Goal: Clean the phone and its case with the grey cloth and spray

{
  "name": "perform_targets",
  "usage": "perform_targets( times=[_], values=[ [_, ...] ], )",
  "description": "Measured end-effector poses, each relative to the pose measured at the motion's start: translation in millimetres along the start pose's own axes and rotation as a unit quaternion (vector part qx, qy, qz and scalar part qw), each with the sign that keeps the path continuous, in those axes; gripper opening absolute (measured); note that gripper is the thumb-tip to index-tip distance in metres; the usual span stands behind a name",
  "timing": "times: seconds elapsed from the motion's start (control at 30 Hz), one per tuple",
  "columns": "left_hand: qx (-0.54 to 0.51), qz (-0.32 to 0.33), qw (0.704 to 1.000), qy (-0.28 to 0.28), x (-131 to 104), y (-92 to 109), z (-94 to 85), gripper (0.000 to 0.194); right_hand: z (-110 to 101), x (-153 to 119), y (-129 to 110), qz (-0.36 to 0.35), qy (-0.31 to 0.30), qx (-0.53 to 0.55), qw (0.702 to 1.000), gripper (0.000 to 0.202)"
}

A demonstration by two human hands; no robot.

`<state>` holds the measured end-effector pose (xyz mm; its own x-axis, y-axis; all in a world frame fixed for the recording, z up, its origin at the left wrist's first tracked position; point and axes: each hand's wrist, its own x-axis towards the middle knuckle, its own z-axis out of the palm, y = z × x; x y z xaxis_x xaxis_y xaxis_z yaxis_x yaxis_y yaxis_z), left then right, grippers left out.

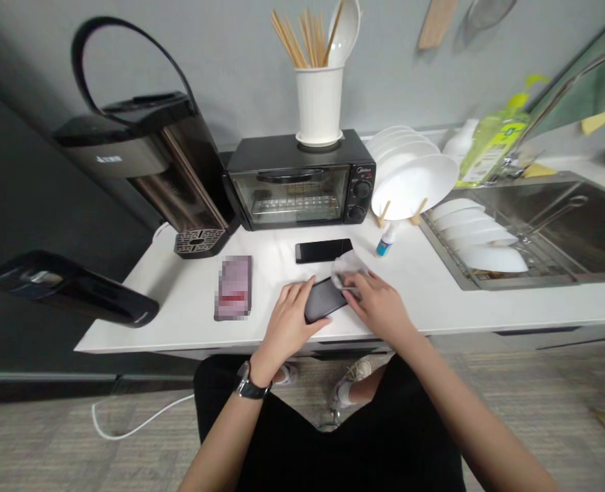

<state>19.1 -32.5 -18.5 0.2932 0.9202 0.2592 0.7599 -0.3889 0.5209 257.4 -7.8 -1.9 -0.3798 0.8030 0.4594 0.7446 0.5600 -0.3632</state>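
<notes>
A dark phone (325,301) lies at a slant near the front of the white counter. My left hand (289,314) grips its left end, with the thumb along the near edge and the fingers at the far side. Bunched in my right hand (379,305) is a pale grey cloth (352,265), which covers the phone's right end. Just behind lies a second black phone (318,252), its right end partly behind the cloth. A small white dropper bottle with a blue label (385,242) stands to the right. To the left is a flat purple item (236,283), partly pixelated.
At the back stands a toaster oven (294,195) bearing a white chopstick holder (320,102). A tall drink dispenser (163,171) and a black cylinder (81,290) are at left. White plates (418,181), bowls (491,256) and a sink (573,232) occupy the right.
</notes>
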Motion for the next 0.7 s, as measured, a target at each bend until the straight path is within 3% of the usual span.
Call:
perform_targets(
  times=[0.13,0.37,0.57,0.7],
  values=[
    [-0.039,-0.006,0.999,-0.001,1.5,-6.0,0.4,0.094,24.4,-12.6,7.6,-0.044,-0.039,-0.045,0.997,0.041],
    [-0.073,-0.027,0.997,0.007,-0.3,-4.7,0.1,0.099,26.4,-19.5,-3.2,-0.018,-0.028,-0.094,0.995,0.057],
    [-0.064,-0.011,0.998,0.0,1.6,-8.7,0.4,0.093,46.6,-4.9,-40.1,-0.063,-0.075,-0.011,0.995,0.059],
    [-0.041,0.007,0.999,-0.02,1.5,-11.4,-0.1,0.098,42.8,-8.3,-51.5,-0.096,-0.119,0.06,0.986,0.052]
  ],
)
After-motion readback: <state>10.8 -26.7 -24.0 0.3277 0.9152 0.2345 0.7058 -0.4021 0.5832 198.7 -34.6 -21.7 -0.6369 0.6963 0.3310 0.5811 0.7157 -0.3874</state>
